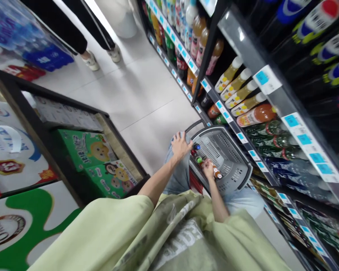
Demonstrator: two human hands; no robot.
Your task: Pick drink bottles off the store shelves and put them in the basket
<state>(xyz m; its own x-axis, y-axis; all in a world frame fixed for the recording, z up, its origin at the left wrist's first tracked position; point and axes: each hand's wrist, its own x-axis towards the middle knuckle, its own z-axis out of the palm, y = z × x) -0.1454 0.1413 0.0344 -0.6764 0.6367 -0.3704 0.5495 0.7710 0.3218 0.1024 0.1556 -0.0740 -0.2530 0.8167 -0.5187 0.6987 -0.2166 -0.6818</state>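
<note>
Basket bottles (pixel 217 174): labels too small for me to read. Right hand (pixel 208 168): grip unclear on my feed. Bystander's legs (pixel 63 28): cut off, top edge.

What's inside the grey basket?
Several small bottles along one side, showing a blue cap, a green cap and white caps. The right hand partly covers them; anything underneath is hidden.

A supermarket drinks aisle is surrounding a grey shopping basket (pixel 233 163): price labels (pixel 303 139) are lining the shelf edges (pixel 242 43), and Pepsi bottles (pixel 319 19) are standing in rows.
</note>
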